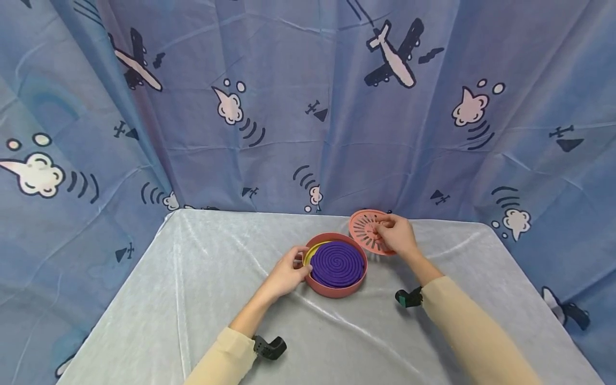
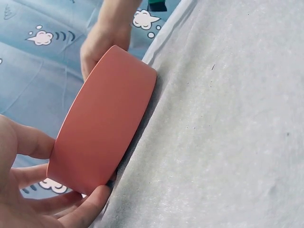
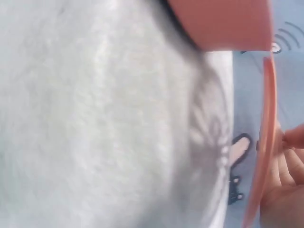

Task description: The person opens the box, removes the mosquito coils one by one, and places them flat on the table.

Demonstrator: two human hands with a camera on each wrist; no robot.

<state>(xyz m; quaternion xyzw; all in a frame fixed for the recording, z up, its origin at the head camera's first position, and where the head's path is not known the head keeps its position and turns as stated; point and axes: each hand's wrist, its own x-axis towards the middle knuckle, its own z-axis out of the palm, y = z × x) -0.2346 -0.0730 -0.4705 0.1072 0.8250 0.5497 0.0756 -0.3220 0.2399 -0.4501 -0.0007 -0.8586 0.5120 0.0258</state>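
A round terracotta-coloured box (image 1: 333, 292) stands on the table and holds a purple spiral coil (image 1: 338, 264). At its left inside edge a strip of something yellow (image 1: 311, 253) shows; the coil hides the rest. My left hand (image 1: 287, 274) grips the box's left side, and in the left wrist view its thumb and fingers bend round the wall. Behind and right of the box, my right hand (image 1: 399, 235) pinches the middle of a round slotted lid (image 1: 361, 229). In the right wrist view the lid (image 3: 267, 137) appears edge-on, above the table, its shadow falling on the cloth.
A pale grey cloth (image 1: 231, 246) covers the table. Close behind its back edge hangs a blue curtain (image 1: 279, 160) printed with planes and clouds. Each wrist wears a black device, one at the left sleeve (image 1: 223, 355) and one at the right sleeve (image 1: 462, 315).
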